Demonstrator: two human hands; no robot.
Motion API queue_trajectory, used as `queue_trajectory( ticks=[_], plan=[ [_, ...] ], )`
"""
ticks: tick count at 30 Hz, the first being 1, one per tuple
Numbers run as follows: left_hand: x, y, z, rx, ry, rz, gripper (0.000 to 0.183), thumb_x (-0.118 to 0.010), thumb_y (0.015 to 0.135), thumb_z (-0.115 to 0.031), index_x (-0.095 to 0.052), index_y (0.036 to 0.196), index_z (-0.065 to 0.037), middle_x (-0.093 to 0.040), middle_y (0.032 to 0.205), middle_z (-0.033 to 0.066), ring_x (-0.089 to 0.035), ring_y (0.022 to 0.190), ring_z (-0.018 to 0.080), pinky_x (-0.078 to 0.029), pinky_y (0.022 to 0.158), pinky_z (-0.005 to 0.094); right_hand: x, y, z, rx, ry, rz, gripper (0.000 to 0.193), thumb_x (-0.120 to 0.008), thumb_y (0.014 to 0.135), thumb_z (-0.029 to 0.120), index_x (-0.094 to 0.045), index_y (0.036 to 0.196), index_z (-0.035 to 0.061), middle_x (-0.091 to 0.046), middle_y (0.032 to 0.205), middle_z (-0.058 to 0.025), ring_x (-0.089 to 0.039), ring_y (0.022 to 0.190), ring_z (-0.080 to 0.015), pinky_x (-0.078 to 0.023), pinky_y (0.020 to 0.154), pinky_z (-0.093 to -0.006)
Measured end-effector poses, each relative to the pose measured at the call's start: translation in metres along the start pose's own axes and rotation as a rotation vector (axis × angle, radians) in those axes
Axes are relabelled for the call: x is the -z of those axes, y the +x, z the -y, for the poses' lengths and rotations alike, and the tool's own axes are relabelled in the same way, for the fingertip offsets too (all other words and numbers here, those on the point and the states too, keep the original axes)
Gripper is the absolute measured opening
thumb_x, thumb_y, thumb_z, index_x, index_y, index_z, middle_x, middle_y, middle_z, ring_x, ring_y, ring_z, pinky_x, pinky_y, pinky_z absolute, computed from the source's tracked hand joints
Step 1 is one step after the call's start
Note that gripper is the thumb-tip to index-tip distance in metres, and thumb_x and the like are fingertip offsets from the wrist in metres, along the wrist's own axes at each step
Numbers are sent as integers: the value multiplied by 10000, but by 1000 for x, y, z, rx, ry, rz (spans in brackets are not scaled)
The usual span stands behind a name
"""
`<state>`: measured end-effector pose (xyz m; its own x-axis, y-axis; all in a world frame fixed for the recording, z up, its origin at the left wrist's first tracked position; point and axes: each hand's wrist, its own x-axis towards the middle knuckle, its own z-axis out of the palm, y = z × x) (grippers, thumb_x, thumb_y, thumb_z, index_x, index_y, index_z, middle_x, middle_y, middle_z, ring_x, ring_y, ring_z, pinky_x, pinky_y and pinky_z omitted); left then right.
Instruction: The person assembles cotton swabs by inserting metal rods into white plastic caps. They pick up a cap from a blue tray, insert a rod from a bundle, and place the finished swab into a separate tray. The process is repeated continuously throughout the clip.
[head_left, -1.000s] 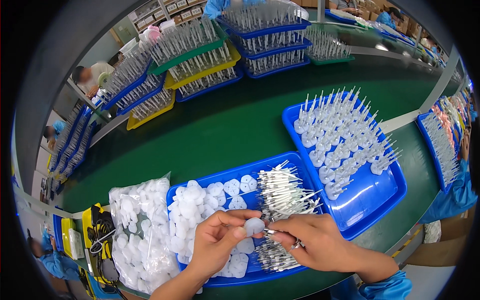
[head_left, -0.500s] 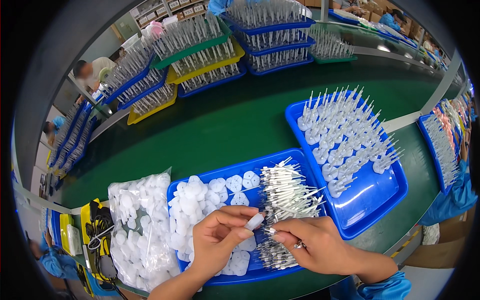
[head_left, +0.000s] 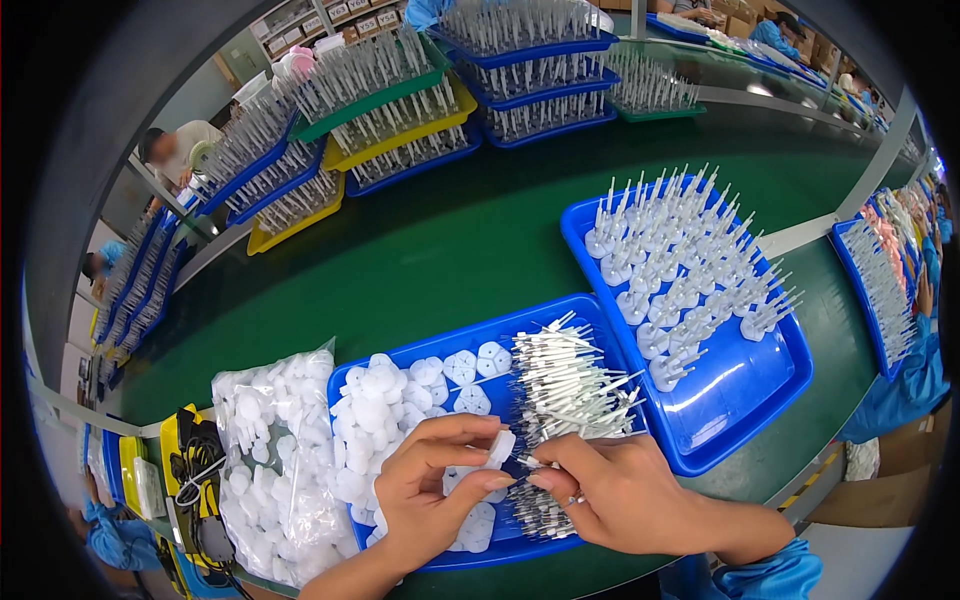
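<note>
A white translucent plastic disc [head_left: 501,449] is pinched on edge between the thumb and fingers of my left hand [head_left: 425,490]. Close beside it, my right hand [head_left: 615,490] pinches a thin white stick [head_left: 528,463] with its tip toward the disc; whether the two touch I cannot tell. Both hands hover over a blue tray [head_left: 440,343]. Loose white petal-shaped discs [head_left: 378,402] fill that tray's left part. A heap of thin white sticks with metal pins [head_left: 570,375] lies in its right part.
At the right, a second blue tray [head_left: 715,420] holds rows of discs with upright sticks. A clear bag of white discs [head_left: 275,450] lies at the left, near a yellow-and-black device with cables [head_left: 200,470]. Stacked trays [head_left: 400,150] of similar pieces line the green table's [head_left: 450,240] far edge.
The disc in my left hand has tilted more upright, and its thumb has dropped slightly away from the fingers. My right hand has shifted slightly left with the stick. The whole view has shifted a little.
</note>
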<state>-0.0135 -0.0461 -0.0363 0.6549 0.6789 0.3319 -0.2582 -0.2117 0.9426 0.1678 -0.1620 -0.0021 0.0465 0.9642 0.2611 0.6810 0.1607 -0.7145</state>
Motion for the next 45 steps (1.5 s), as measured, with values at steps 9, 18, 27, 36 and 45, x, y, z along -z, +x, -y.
queue_trajectory(
  ticks=[9,18,27,36,45],
  plan=[
    [0,0,0,-9,16,6,269,-755,779,108,-636,1006,29,-615,1206,223,-637,1122,295,-543,935,389,2,1,2,-73,91,-24,165,-654,903,102,-551,1000,18,-631,636,-155,-633,536,-340,-457,460,-428],
    [1,-2,0,-26,59,20,284,-778,771,81,-648,1019,33,-629,1190,216,-642,1121,293,-539,941,385,1,0,-2,-41,91,-1,169,-663,893,95,-548,991,20,-610,593,-149,-622,513,-347,-450,453,-431],
    [-2,4,-3,3,-35,112,300,-736,789,123,-654,1070,56,-611,1216,208,-621,1174,321,-521,991,410,0,0,-7,-44,173,5,186,-657,895,94,-531,1011,22,-610,605,-144,-620,513,-337,-447,453,-433],
    [3,4,-4,129,-252,149,287,-701,806,137,-673,1085,75,-614,1216,220,-620,1163,307,-511,991,409,6,2,-9,-101,372,102,148,-642,915,110,-534,986,38,-610,614,-146,-620,529,-349,-435,453,-428],
    [7,2,1,156,-237,190,287,-720,801,127,-715,1074,36,-682,1149,244,-638,1123,311,-508,957,434,0,-1,-4,36,3,-86,117,-646,910,125,-556,901,49,-614,619,-104,-625,530,-289,-461,457,-393]
  ],
)
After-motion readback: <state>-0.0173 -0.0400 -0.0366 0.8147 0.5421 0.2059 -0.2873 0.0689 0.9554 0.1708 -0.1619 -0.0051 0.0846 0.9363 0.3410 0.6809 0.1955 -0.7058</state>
